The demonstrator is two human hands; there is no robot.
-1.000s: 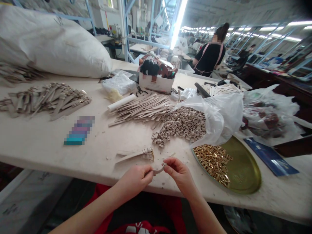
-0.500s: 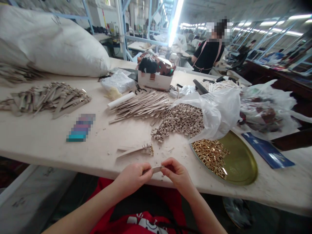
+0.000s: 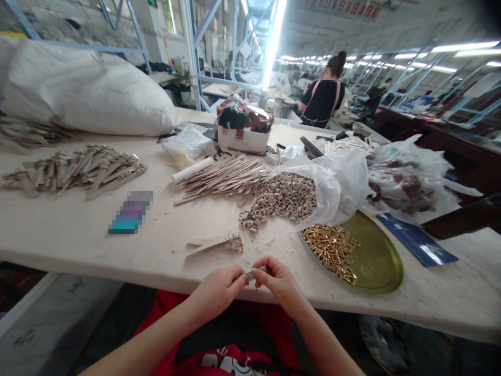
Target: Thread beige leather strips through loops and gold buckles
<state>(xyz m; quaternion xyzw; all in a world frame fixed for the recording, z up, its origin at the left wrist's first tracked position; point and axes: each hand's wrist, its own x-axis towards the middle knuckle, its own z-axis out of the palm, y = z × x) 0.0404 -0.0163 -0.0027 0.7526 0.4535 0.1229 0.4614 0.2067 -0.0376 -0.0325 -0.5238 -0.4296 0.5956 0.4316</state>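
Note:
My left hand point(image 3: 218, 290) and my right hand point(image 3: 277, 281) meet at the table's front edge, both pinching one short beige strap piece point(image 3: 252, 271) between their fingertips. Just beyond them on the table lie a few assembled beige straps with buckles point(image 3: 219, 243). A heap of small beige loops point(image 3: 278, 198) spills from a clear plastic bag point(image 3: 337, 184). To the right a round brass tray point(image 3: 376, 261) holds a pile of gold buckles point(image 3: 331, 249).
A fan of long beige strips point(image 3: 225, 177) and a white roll point(image 3: 192, 169) lie mid-table, another strap pile point(image 3: 78, 167) at left. A big white sack point(image 3: 86, 91), a filled box point(image 3: 242, 137), more bags point(image 3: 410, 172) and a blue booklet point(image 3: 417, 240) crowd the table. A person stands far behind.
My hands have drawn closer together on the strap piece, and less of it shows between the fingers. The view has tilted up slightly.

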